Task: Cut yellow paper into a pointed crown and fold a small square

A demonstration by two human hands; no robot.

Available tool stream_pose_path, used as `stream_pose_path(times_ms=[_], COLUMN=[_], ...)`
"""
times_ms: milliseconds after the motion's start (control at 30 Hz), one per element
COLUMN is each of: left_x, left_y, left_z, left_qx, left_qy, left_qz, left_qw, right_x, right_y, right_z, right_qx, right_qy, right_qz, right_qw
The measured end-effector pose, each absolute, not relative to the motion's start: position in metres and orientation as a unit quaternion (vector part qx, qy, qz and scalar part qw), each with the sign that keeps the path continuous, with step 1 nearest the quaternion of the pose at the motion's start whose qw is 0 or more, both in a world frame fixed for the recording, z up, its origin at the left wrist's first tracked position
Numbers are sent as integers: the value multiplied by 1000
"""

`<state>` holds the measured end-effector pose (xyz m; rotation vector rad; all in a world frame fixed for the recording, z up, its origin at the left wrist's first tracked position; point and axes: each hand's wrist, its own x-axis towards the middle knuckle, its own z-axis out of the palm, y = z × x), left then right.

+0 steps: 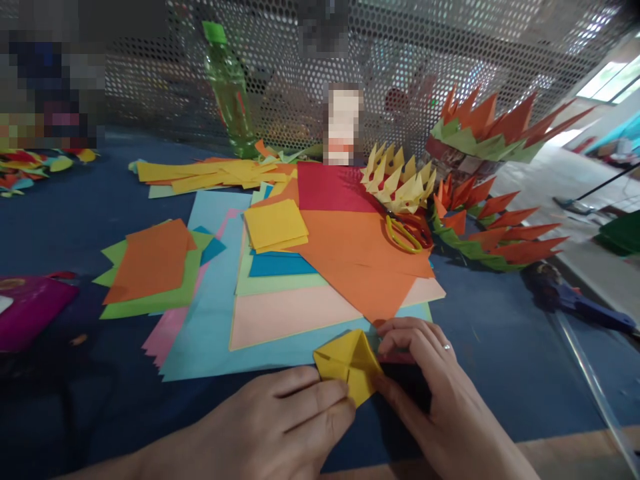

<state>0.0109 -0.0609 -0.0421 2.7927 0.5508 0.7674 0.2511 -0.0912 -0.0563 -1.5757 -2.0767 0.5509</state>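
A small folded yellow paper piece (349, 363) lies at the near edge of the blue table cover (500, 333). My left hand (280, 417) presses its lower left side with thumb and fingers closed on the fold. My right hand (430, 387), a ring on one finger, pinches its right corner with curled fingers. Just beyond lie large sheets of coloured paper: orange (360, 260), pink (285, 310) and light blue (210, 333).
Yellow-handled scissors (407, 233) rest on the orange sheet. Spiky paper constructions stand at the right, yellow (397, 183) and orange-green (493, 230). A green bottle (227, 90) stands by a perforated screen. A blue glue gun (575, 297) lies far right, and a magenta object (27, 307) at left.
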Motion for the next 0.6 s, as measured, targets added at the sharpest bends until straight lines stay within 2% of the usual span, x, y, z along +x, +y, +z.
stream_pose_path(times_ms=[233,467,533,600], left_x=[17,19,17,14], left_y=[-55,-57,-54,-50], left_z=[-27,-46,-51,-49], left_qx=[968,956,943,940], left_qy=[138,156,105,111], left_qz=[197,243,316,321], left_qw=[70,58,28,20], right_x=[249,251,251,251], right_y=[-91,-90,-90,-90], right_z=[-55,-54,-54,-54], right_qx=[-570,-558,-552,-549], right_qy=[-761,-779,-788,-793], right_qz=[191,164,156,153], right_qw=[243,235,222,215])
